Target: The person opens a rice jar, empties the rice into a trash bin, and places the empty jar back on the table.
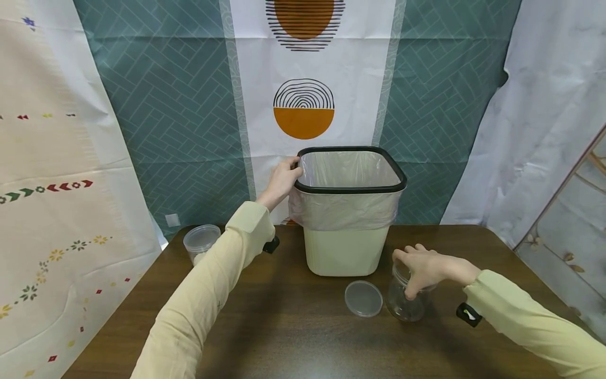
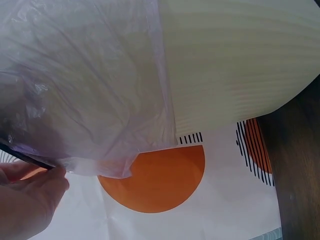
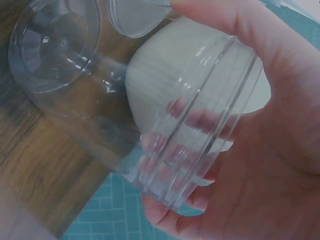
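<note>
At the lower right of the head view, the right hand grips a clear jar round its threaded neck; the jar looks light, stiff and rather slippery, so that ridged neck seems the surest hold. A loose lid lies flat just left of it. Beyond, at centre, a lined bin could hinder a leftward swing; the left hand pinches its rim. Far left, a tub stands partly behind the left sleeve.

Bin cropped in left-wrist view
</note>
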A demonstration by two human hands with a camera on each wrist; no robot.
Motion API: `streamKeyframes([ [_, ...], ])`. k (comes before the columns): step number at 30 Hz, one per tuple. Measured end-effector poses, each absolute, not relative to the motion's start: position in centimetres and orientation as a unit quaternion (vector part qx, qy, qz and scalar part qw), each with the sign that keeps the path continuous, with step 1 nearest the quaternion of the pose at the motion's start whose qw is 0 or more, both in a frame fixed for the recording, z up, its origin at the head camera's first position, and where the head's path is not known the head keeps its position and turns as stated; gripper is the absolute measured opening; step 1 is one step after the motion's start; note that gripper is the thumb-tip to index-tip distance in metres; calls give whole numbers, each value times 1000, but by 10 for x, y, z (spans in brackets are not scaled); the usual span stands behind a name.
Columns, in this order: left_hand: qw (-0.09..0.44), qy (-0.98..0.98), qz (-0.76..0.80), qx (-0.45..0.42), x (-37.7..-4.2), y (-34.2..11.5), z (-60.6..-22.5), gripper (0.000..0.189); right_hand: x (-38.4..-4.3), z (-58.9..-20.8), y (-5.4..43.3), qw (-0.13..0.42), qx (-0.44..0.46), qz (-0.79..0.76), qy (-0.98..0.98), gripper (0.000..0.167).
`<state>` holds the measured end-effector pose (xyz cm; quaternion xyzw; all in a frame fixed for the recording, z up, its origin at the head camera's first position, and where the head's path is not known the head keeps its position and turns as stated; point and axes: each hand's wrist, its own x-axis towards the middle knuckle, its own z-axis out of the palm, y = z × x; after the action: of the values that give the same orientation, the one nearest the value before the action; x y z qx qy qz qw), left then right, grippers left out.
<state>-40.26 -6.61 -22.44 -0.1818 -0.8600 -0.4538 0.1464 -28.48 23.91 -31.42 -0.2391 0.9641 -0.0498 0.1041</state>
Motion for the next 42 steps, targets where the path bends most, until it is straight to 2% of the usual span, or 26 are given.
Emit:
streamKeyframes([
  [5,146,-851,-465,-194,-401,-70,-226,44,-286,-316,238,134,-229,-86,960,64],
  [8,169,-843,-471,-200,-399,-71,-226,45,-286,-317,237,149,-219,-106,958,64],
  [15,225,-821,-490,-188,-390,-83,-230,41,-285,-320,240,141,-219,-132,956,64],
  [20,255,-813,-495,-169,-381,-99,-236,41,-284,-325,244,125,-214,-167,954,73],
  [23,260,-809,-501,-162,-374,-109,-242,40,-283,-329,250,103,-226,-198,948,75],
  [29,241,-815,-501,-163,-361,-125,-256,35,-281,-339,261,33,-256,-217,941,67],
  [36,229,-828,-480,-175,-353,-146,-268,35,-281,-343,262,9,-260,-207,943,67],
  [42,243,-838,-461,-163,-350,-173,-278,38,-279,-347,261,-31,-256,-185,948,67],
])
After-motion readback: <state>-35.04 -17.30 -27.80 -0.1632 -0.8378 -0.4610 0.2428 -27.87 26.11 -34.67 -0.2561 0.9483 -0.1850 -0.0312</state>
